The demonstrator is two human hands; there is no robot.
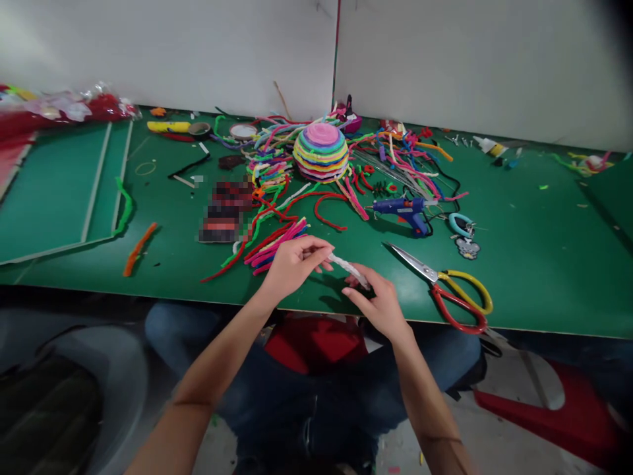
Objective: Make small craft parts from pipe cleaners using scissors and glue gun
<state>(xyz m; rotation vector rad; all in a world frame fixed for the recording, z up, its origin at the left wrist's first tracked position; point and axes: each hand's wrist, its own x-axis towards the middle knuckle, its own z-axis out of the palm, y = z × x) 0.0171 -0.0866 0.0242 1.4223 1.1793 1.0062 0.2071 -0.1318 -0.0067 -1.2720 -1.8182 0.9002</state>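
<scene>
Between my two hands, over the table's front edge, runs a short white pipe cleaner (347, 266) that looks twisted. My left hand (298, 259) pinches its far left end between thumb and fingers. At the other end is my right hand (374, 295), its thumb apart from the fingers and the white piece resting against the fingers. Just behind my left hand lies a bundle of pink, red and blue pipe cleaners (277, 247). A striped rainbow dome (321, 153) made of coiled pipe cleaners stands farther back.
Big scissors (435, 277) with red and yellow handles lie right of my hands. Behind them are a blue glue gun (403, 210) and small teal snips (461, 225). Loose pipe cleaners (410, 158) spread around the dome. An orange piece (140, 249) lies left on the green table (544, 264).
</scene>
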